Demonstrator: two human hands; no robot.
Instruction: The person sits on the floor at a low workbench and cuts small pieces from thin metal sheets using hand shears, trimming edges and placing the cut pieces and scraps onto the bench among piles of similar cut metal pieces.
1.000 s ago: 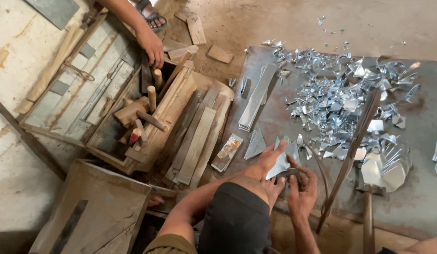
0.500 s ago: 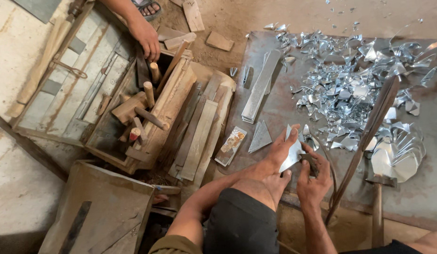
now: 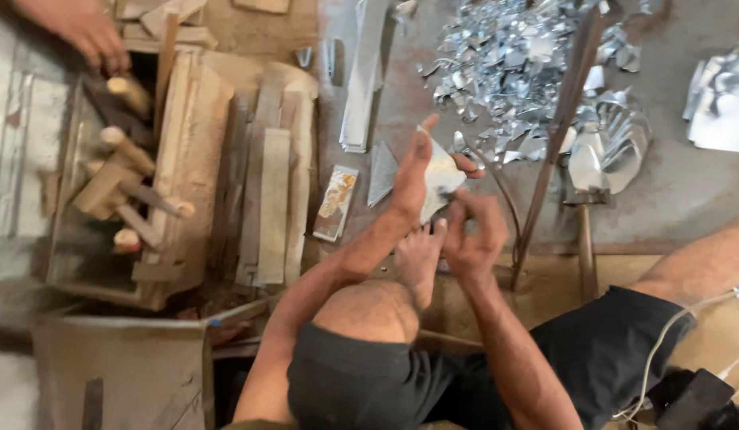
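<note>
The small piece of sheet metal (image 3: 441,177) is up off the floor, in front of my raised knee (image 3: 369,310), pinched between both my hands. My left hand (image 3: 411,177) has it from the left side, fingers closed along its edge with the tips pointing up. My right hand (image 3: 470,231) is just below and to the right, fingers curled together near the piece's lower edge; one fingertip shows past its right side. My bare foot (image 3: 417,259) rests on the ground right under the hands.

Just left of the piece, a grey metal triangle (image 3: 381,171) lies flat on the floor, and beside that a small printed packet (image 3: 335,203). A long dark rod (image 3: 557,135) slants across the floor to my right. Beyond it lies a heap of shiny metal scraps (image 3: 505,64), and a hammer (image 3: 584,231) with a wooden handle.

Farther left stands a wooden tool box (image 3: 146,175) holding wooden-handled tools. Another person's hand (image 3: 87,32) reaches toward its far corner.
</note>
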